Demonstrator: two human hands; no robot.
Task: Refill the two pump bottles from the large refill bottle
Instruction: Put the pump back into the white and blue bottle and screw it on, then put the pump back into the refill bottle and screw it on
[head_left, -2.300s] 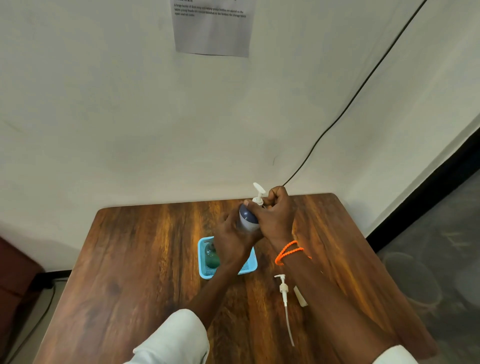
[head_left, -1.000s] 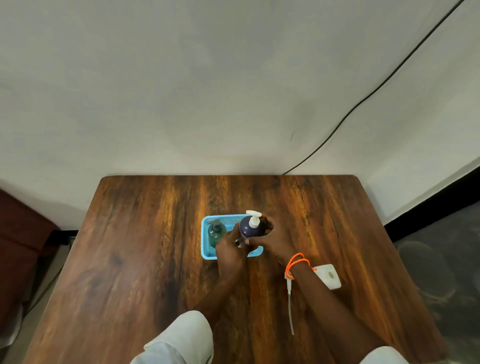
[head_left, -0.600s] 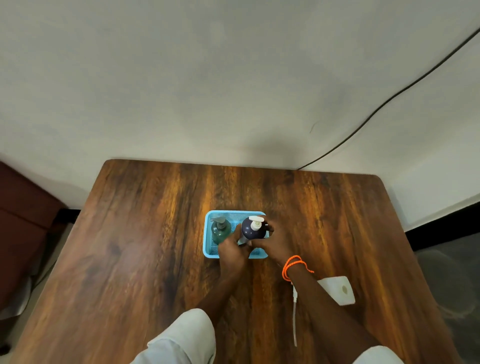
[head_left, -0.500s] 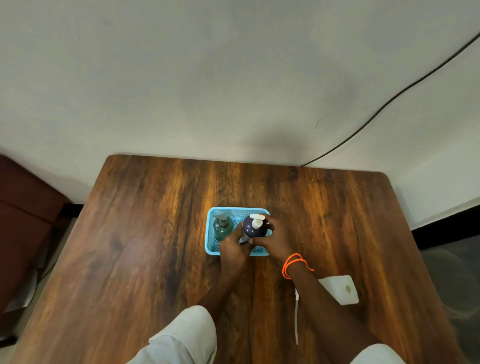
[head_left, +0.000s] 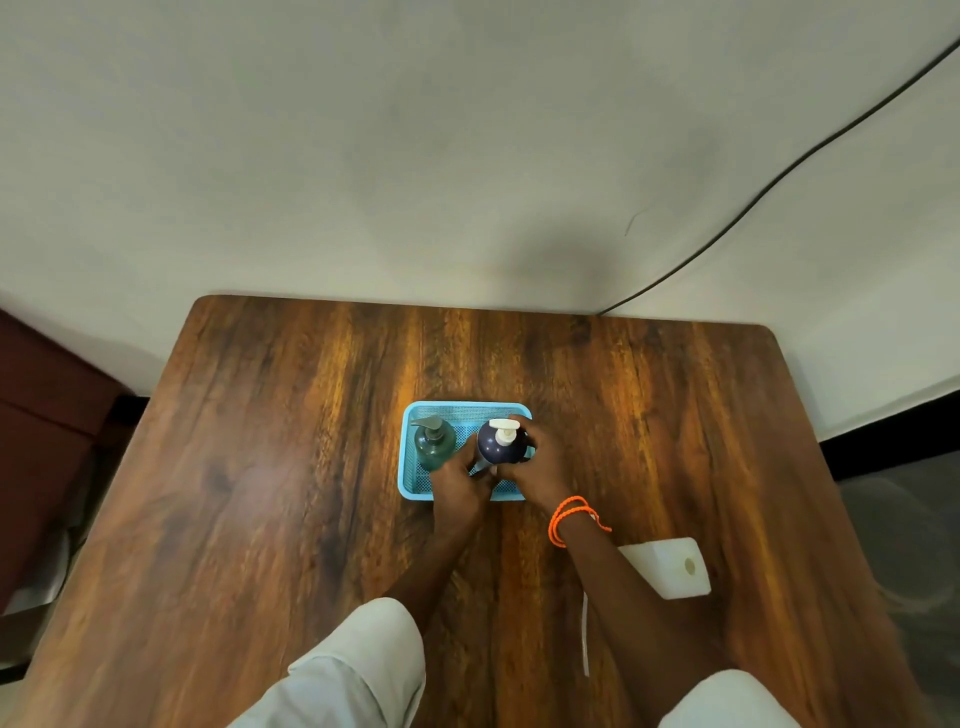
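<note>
Inside blue mesh basket (head_left: 415, 486), both hands (head_left: 460, 486) (head_left: 535, 467) gripping round navy pump bottle (head_left: 496, 447), green bottle (head_left: 434, 447) beside

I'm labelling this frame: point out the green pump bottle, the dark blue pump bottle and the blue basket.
green pump bottle (head_left: 434, 448): head view, its shoulder.
dark blue pump bottle (head_left: 493, 447): head view, its rounded shoulder.
blue basket (head_left: 404, 467): head view, left rim.

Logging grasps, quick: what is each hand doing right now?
Left hand: grips the dark blue pump bottle low down.
Right hand: curled round the same bottle's side.
</note>
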